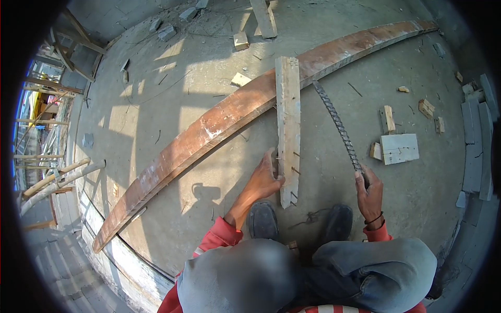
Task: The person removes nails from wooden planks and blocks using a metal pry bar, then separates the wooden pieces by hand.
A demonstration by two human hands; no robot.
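A short wooden batten (288, 109) with several nails sticking out of its lower right side lies across a long reddish-brown plank (209, 128). My left hand (263, 180) grips the batten's left edge near its lower end, thumb against the wood; some fingertips are hidden. In my right hand (369, 193) is the near end of a ribbed steel bar (339, 125), fingers wrapped round it. The bar's far tip reaches the plank's edge, just right of the batten; whether it touches, I cannot tell.
My shoes (263, 220) are just below the batten. Right of the bar lie a pale board (400, 148) and wood offcuts (387, 119), with loose nails about. Grey blocks (472, 146) line the right wall. Bamboo poles (62, 182) stand at the left opening.
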